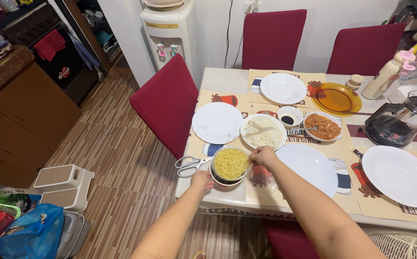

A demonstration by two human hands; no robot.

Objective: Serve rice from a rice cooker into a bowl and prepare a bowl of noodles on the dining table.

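Both hands are on the bowl of yellow noodles [230, 164], which sits at the near left corner of the counter [223, 79]. Left hand [201, 181] is on the bowl's near-left rim, fingers curled onto it and gripping the edge. Right hand [262, 155] is at the far-right rim w/ fingers pinched onto the edge there. Bowl is upright, noodles fill it pretty much to the top.

Scissors [190, 165] w/ white handles lie just left of the bowl, almost touching it. Right beside the bowl on the other side is an empty white plate [311, 169], and there's a clear glass lid or dish [260, 180] b/w them, partly under the right forearm, hard to tell which.

Behind the bowl: a dish of white rice [263, 132] w/ a spoon in it, another empty white plate [217, 123] to its left, small bowl of dark sauce [289, 117], and a dish of reddish-orange food [322, 126]. Red-covered chair [166, 104] stands at the counter's left side, near the noodles.
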